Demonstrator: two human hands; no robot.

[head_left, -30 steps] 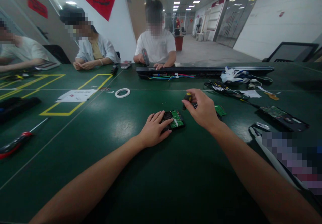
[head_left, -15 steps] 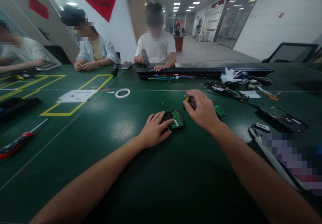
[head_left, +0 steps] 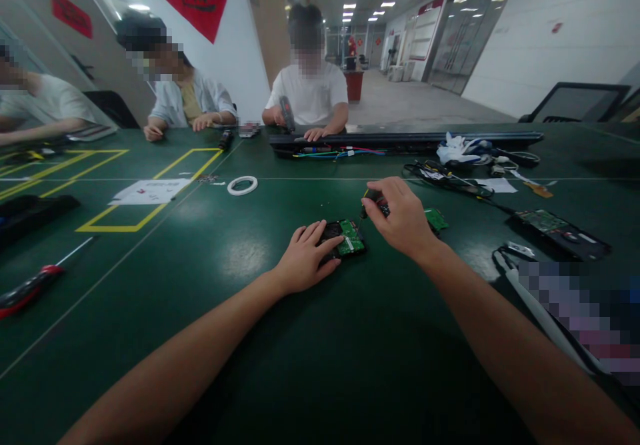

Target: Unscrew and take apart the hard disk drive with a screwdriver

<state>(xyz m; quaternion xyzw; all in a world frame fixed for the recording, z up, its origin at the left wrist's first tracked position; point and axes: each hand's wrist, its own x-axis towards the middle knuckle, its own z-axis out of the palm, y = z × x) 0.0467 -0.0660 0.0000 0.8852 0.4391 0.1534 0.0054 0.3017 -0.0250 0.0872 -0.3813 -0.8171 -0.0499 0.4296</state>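
Note:
My left hand [head_left: 309, 258] lies with its fingers spread over the left part of a black hard drive with a green circuit board [head_left: 351, 237], on the green table. My right hand [head_left: 400, 215] is closed around the dark handle of a small screwdriver [head_left: 365, 209]. The screwdriver's thin shaft points down at the right side of the green board; whether its tip touches is too small to tell. Partly hidden behind my right hand, another green board [head_left: 437, 219] rests on the table.
A second drive [head_left: 563, 235] lies at the right, near cables [head_left: 440, 177] and white gloves [head_left: 463, 150]. A white tape ring [head_left: 243, 186] sits left of centre, a red-black screwdriver [head_left: 35, 287] far left. A long black bar [head_left: 400, 142] spans the back. Several people sit across the table.
My right hand has turned the screwdriver slightly and its shaft now reaches down to the board. My left hand stays in place. A person at the back left has moved their hands apart.

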